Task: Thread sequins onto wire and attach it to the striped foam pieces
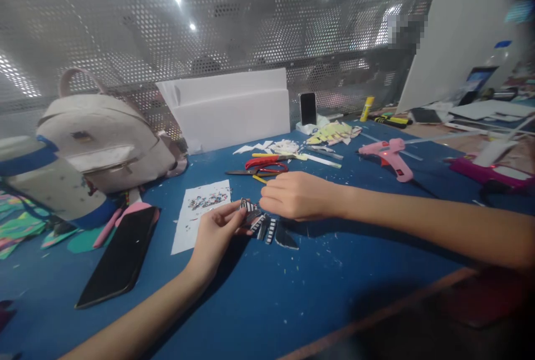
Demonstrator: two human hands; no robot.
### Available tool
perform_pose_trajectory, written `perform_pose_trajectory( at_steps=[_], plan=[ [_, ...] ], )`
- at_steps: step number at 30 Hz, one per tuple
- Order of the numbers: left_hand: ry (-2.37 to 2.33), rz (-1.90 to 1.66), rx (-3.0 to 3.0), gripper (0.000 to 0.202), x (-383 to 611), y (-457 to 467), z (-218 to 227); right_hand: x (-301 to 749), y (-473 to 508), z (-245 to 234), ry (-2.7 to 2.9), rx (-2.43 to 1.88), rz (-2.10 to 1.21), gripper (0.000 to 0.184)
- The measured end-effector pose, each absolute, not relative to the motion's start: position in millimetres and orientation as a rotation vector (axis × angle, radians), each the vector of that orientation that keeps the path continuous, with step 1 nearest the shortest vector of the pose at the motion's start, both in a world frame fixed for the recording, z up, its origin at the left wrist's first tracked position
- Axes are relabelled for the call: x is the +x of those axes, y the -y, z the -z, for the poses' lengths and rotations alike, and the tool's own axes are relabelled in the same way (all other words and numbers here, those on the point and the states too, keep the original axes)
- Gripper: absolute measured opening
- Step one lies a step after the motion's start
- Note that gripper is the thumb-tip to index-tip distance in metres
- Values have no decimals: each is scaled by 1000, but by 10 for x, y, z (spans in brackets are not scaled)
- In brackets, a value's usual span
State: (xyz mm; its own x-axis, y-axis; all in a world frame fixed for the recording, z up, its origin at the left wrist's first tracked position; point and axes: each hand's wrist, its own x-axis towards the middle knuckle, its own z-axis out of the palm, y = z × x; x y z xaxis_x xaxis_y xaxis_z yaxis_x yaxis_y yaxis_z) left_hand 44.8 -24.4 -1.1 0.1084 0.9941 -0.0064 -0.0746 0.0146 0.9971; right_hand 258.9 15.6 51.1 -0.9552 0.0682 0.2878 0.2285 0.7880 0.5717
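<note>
Though dark, the handheld piece (250,207) with white stripes.

Right hand (292,197) curled, fingertips hidden, its grip impossible to read! Left hand (214,233) masks part of the striped piece (249,205), specks (207,200) on the white paper (183,241) are too tiny to identify, and the left-side blue-banded container (62,181) is cut off.

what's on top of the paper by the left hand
Small bits lie scattered on the paper. The left hand covers its lower right part; anything under there can't be seen.
</note>
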Motion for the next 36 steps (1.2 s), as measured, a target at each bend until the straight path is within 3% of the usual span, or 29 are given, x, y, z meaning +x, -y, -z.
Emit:
perform_pose_trajectory(
  at_steps=[21, 36],
  plan=[
    [-1116, -1122, 1184, 43, 459, 208, 20, 2492, -336, -535, 2637, -115, 920, 25],
    [-1140, -1113, 1167, 47, 454, 220, 19, 2510, -357, -564, 2612, -63, 946, 19]
  ],
)
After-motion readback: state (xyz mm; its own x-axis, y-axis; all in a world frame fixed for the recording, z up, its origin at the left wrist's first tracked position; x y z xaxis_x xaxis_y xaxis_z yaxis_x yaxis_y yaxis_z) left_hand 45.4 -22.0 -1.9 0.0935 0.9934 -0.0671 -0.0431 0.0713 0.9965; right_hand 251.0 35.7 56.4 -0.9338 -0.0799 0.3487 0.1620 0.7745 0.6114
